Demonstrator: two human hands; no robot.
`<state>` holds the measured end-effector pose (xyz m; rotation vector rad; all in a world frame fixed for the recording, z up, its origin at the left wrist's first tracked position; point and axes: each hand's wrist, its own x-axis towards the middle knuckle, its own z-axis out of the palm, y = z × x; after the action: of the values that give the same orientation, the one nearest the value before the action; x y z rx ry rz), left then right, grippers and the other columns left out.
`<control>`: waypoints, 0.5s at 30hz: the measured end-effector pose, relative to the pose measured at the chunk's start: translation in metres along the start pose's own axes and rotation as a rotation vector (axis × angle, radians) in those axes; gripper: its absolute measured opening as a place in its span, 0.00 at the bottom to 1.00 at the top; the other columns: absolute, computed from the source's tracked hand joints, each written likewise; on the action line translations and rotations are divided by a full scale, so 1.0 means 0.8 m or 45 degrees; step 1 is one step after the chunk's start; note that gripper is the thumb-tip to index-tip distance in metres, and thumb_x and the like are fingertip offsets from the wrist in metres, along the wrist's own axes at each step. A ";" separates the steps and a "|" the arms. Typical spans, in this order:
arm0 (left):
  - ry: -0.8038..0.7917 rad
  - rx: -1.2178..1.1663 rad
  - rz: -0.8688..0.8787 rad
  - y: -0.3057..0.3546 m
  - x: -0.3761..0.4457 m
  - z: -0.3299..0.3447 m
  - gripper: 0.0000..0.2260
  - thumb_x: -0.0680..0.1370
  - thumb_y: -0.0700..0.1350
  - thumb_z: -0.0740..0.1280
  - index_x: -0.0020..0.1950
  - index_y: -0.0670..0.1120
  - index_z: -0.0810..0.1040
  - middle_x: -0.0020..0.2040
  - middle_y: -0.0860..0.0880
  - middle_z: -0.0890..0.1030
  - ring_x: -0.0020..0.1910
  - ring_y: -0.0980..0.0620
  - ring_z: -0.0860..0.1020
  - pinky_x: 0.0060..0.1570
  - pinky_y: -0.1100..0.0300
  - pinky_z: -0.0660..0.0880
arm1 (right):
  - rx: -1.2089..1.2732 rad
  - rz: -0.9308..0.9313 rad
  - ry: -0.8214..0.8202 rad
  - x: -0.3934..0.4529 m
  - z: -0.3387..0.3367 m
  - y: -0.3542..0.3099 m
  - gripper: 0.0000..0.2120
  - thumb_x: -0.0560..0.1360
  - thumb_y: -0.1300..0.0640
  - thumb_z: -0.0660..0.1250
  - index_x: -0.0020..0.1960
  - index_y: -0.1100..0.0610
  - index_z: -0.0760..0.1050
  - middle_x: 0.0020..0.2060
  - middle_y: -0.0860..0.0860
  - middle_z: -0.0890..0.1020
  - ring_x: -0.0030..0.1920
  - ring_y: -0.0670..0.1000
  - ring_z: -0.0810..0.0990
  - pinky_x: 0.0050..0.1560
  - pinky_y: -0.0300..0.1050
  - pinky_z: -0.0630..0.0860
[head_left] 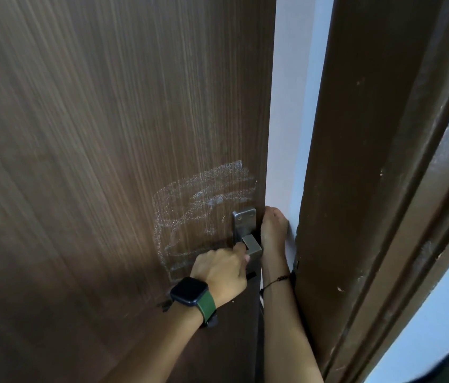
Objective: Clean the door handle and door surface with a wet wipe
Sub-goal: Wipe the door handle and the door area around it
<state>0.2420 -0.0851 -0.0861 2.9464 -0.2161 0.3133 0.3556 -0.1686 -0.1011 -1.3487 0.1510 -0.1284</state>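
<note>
The dark brown wooden door stands slightly ajar. Pale wet streaks mark it above and left of the metal door handle, which sits on a steel plate. My left hand, with a watch on a green strap, grips the handle lever, thumb on top. My right hand reaches through the gap and round the door's edge at handle height. Its fingers are hidden behind the door. No wet wipe is visible.
The brown door frame stands right of the gap, with chipped paint along its edge. A white wall shows through the gap. My right forearm fills the narrow space between door edge and frame.
</note>
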 end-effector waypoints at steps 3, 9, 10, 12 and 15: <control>0.005 0.000 -0.006 0.002 -0.003 -0.001 0.08 0.78 0.50 0.51 0.49 0.46 0.65 0.41 0.43 0.80 0.39 0.38 0.77 0.32 0.54 0.64 | 0.022 0.059 -0.003 0.003 0.002 -0.012 0.11 0.78 0.61 0.56 0.48 0.66 0.75 0.43 0.69 0.76 0.42 0.62 0.75 0.41 0.47 0.71; -0.020 0.009 0.027 0.003 -0.007 -0.002 0.09 0.78 0.50 0.51 0.49 0.46 0.66 0.42 0.43 0.80 0.40 0.39 0.77 0.32 0.54 0.64 | 0.136 -0.069 -0.031 -0.021 -0.011 -0.001 0.13 0.82 0.60 0.54 0.59 0.61 0.76 0.54 0.55 0.80 0.54 0.54 0.78 0.57 0.49 0.76; -0.016 0.008 0.032 0.003 -0.007 -0.002 0.09 0.78 0.50 0.51 0.50 0.46 0.66 0.43 0.43 0.80 0.40 0.39 0.77 0.32 0.54 0.64 | 0.167 -0.041 -0.020 -0.023 -0.014 0.006 0.13 0.81 0.59 0.56 0.59 0.62 0.76 0.52 0.56 0.81 0.53 0.55 0.79 0.56 0.50 0.76; -0.005 0.003 0.037 0.005 -0.009 -0.002 0.08 0.78 0.49 0.51 0.49 0.46 0.66 0.42 0.43 0.80 0.40 0.39 0.77 0.32 0.54 0.64 | 0.236 0.048 0.010 -0.026 -0.014 0.012 0.13 0.81 0.57 0.58 0.58 0.63 0.76 0.48 0.56 0.81 0.51 0.57 0.80 0.53 0.52 0.77; 0.002 -0.005 0.036 0.006 -0.010 -0.001 0.08 0.78 0.50 0.51 0.50 0.47 0.66 0.42 0.44 0.80 0.40 0.39 0.77 0.33 0.55 0.65 | 0.192 0.099 0.042 -0.026 -0.016 0.004 0.15 0.81 0.55 0.57 0.60 0.64 0.75 0.55 0.61 0.80 0.55 0.57 0.78 0.57 0.52 0.76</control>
<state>0.2330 -0.0888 -0.0864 2.9415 -0.2578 0.3192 0.3328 -0.1767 -0.1067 -1.1895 0.2172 -0.0951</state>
